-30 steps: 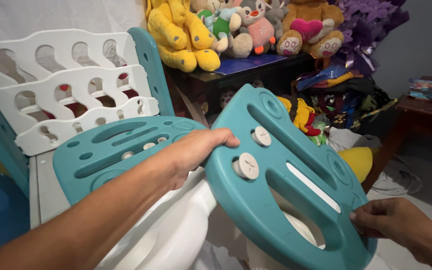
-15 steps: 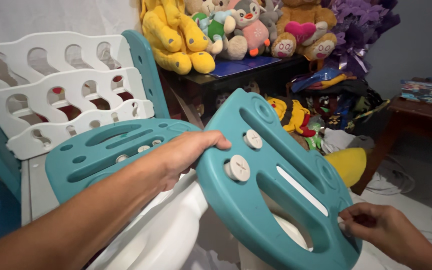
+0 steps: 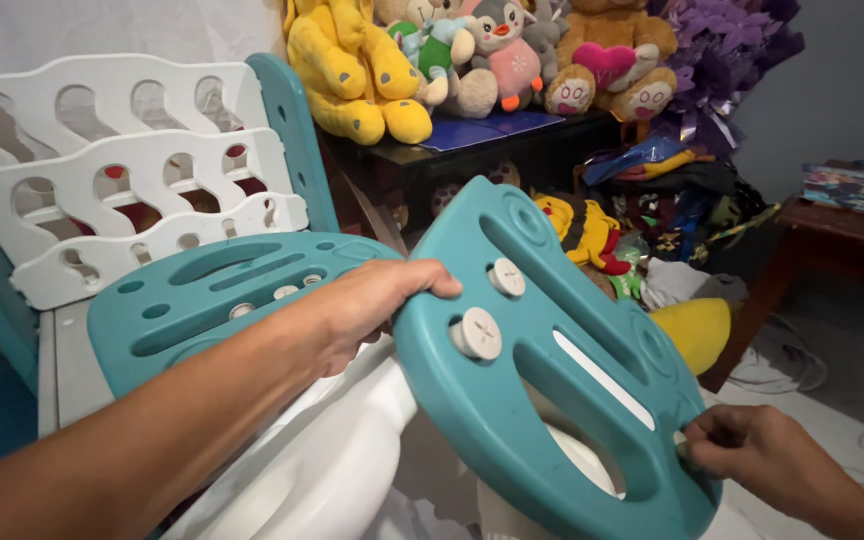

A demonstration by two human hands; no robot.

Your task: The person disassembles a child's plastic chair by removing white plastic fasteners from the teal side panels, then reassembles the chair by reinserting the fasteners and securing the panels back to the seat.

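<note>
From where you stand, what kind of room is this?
Most likely a child's room or playroom in a home. Plush toys crowd a dark shelf, white and teal plastic play panels stand at the left, and both hands, left hand and right hand, grip a teal plastic panel.

Head view, close, looking down forward
</note>
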